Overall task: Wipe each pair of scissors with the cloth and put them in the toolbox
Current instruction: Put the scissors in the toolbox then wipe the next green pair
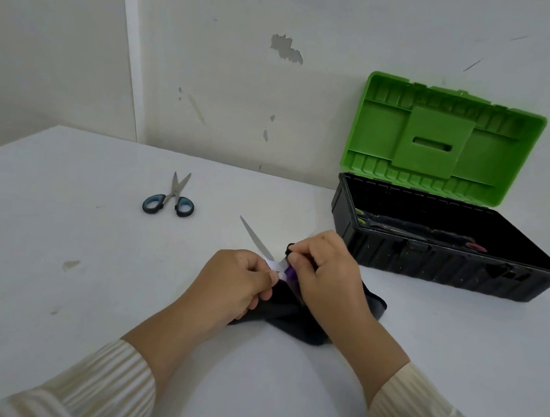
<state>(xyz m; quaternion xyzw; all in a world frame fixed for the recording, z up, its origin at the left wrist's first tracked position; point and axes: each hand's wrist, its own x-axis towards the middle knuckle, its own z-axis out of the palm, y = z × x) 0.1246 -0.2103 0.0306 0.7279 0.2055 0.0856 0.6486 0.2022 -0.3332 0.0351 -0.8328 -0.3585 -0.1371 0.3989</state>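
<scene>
Near the open toolbox (428, 263), the left hand (237, 281) curls round the purple scissors (253, 238) by the pivot to steady them while the right hand (327, 276) seemingly pinches the cloth (290, 322) onto their handle for wiping.

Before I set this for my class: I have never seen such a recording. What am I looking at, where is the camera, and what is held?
No machine here: these are a person's bare hands, filmed by one camera worn on the head, looking down. The left hand and right hand both grip the purple-handled scissors, blade pointing away, above a dark cloth on the white table. A second pair of scissors lies further off on the left. The toolbox stands open on the right, green lid raised.
</scene>
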